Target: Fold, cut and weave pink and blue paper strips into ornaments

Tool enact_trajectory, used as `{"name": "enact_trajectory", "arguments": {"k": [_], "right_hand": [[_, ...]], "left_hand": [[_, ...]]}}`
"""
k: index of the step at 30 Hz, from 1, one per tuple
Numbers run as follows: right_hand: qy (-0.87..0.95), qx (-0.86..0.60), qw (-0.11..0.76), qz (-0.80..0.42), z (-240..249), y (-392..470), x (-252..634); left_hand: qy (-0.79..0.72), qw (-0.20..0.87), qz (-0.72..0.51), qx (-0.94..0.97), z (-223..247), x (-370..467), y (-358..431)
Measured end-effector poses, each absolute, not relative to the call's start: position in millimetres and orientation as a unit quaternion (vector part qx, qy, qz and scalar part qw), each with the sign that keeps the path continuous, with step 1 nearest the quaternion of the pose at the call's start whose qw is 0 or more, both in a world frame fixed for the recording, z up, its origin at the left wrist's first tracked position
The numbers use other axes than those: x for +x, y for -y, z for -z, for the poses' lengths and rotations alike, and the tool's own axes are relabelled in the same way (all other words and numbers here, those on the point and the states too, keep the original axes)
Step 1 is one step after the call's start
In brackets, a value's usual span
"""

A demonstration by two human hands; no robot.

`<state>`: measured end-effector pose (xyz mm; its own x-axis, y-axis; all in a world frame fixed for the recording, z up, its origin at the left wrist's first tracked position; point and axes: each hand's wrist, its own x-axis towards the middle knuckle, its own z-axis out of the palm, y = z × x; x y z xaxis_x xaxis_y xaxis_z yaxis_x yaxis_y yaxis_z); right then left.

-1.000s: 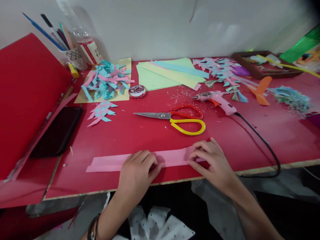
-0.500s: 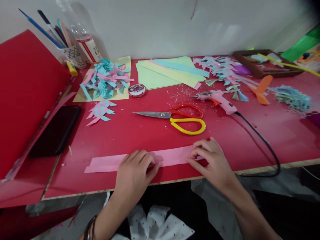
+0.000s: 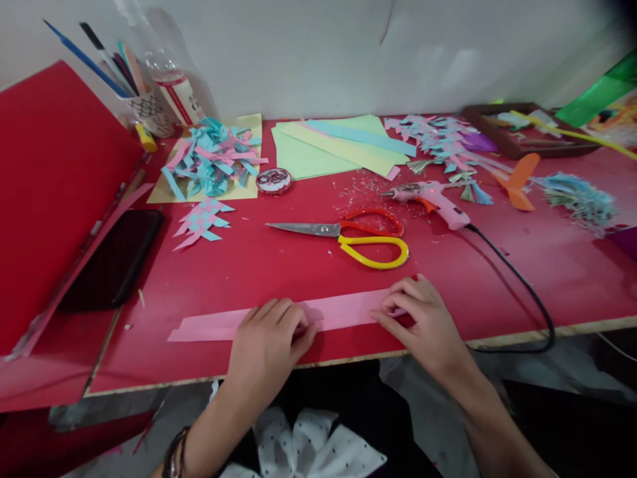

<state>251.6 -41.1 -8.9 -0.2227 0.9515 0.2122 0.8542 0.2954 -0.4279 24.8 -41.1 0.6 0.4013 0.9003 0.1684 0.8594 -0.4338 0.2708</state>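
A long pink paper strip (image 3: 348, 311) lies folded lengthwise near the table's front edge, its left end showing overlapping layers. My left hand (image 3: 273, 335) rests on its middle with curled fingers, thumb and forefinger closed on the lower edge. At the strip's right end, my right hand (image 3: 418, 318) pinches the paper between thumb and fingers. Behind the strip lie scissors (image 3: 331, 230) with one red and one yellow handle, their tip to the left. A pink glue gun (image 3: 438, 200) lies behind and right of them.
A black phone (image 3: 114, 259) lies at the left beside a red sheet (image 3: 60, 186). Cut strips (image 3: 212, 159), a woven paper piece (image 3: 204, 221) and green sheets (image 3: 318, 156) are behind. A brown tray (image 3: 517, 143) stands at the back right; the glue gun's cord (image 3: 527, 282) runs down the right.
My hands have barely moved and keep their places on the pink strip. The view has shifted very slightly.
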Motion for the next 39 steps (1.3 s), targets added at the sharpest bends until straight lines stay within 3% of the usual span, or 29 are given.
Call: {"name": "enact_trajectory", "arguments": {"k": [33, 36, 39], "right_hand": [[0.77, -0.585, 0.232, -0.104, 13.6, 42.4, 250.7], [0.774, -0.582, 0.229, -0.099, 13.9, 42.0, 251.3], [0.776, -0.583, 0.225, -0.091, 13.4, 41.4, 250.1]], "left_hand": [[-0.645, 0.056, -0.134, 0.75, 6.5, -122.4, 65.3], [-0.641, 0.01, -0.142, 0.754, 2.9, -122.6, 68.4], [-0.61, -0.105, -0.121, 0.776, -3.0, -96.7, 71.9]]}}
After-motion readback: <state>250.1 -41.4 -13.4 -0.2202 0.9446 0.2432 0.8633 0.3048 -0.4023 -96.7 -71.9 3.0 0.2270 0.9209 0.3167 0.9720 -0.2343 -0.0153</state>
